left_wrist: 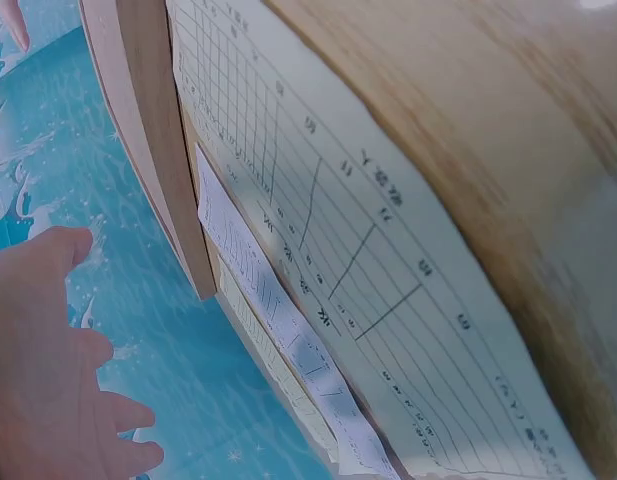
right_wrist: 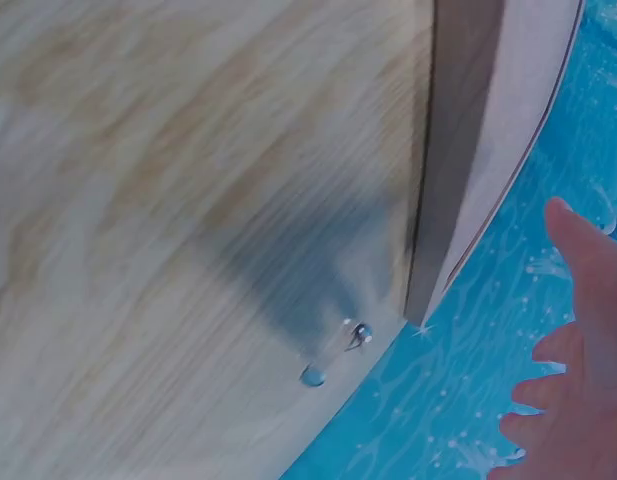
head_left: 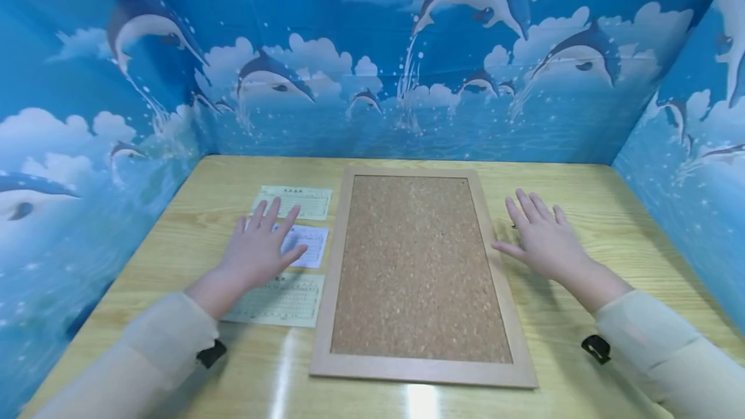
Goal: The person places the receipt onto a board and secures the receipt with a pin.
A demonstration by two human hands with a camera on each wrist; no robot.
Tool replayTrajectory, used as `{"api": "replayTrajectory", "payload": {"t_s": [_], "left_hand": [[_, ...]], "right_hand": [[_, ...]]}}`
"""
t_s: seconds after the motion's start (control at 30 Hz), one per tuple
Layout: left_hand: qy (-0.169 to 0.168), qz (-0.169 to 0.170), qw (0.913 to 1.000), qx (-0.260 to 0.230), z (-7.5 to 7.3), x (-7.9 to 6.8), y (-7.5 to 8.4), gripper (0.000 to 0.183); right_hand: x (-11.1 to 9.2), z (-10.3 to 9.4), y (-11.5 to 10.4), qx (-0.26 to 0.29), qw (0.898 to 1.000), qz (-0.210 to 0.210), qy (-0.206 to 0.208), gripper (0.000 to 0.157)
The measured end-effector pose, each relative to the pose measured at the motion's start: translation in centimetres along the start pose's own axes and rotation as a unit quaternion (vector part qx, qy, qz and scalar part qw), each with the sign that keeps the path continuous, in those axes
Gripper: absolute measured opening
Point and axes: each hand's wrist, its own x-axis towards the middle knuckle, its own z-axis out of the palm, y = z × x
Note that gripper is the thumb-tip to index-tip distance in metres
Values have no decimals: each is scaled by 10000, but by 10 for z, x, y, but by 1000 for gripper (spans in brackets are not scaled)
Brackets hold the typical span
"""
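Observation:
A cork board (head_left: 419, 270) in a pale wooden frame lies flat in the middle of the table. Left of it, three printed paper slips sit in a column: a greenish one (head_left: 311, 202) at the back, a whitish one (head_left: 311, 244) in the middle and a larger greenish one (head_left: 291, 302) in front. My left hand (head_left: 253, 254) hovers over these slips, fingers spread, holding nothing. To the right of the board my right hand (head_left: 544, 241) is likewise spread and empty above the table. Below it lie small shiny objects (right_wrist: 359, 333), too small to identify, partly hidden by the hand in the head view.
The light wood-grain table (head_left: 582, 193) is bounded by blue dolphin-print curtains (head_left: 361, 115) at the back and both sides. A black strap end (head_left: 596, 348) hangs at the right cuff and another strap (head_left: 211, 353) at the left.

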Motion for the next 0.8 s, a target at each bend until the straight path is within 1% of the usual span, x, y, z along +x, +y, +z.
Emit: {"api": "replayTrajectory", "payload": {"t_s": [0.23, 0.53, 0.8], "left_hand": [[-13, 7, 10000, -68, -1, -1, -2, 76], [41, -50, 9999, -132, -2, -4, -3, 74], [25, -77, 9999, -81, -4, -7, -6, 74]], "right_hand": [[1, 1, -9, -122, 9997, -156, 170, 87], [2, 3, -14, -124, 9992, -264, 266, 86], [2, 1, -25, -207, 9981, -467, 341, 83]]}}
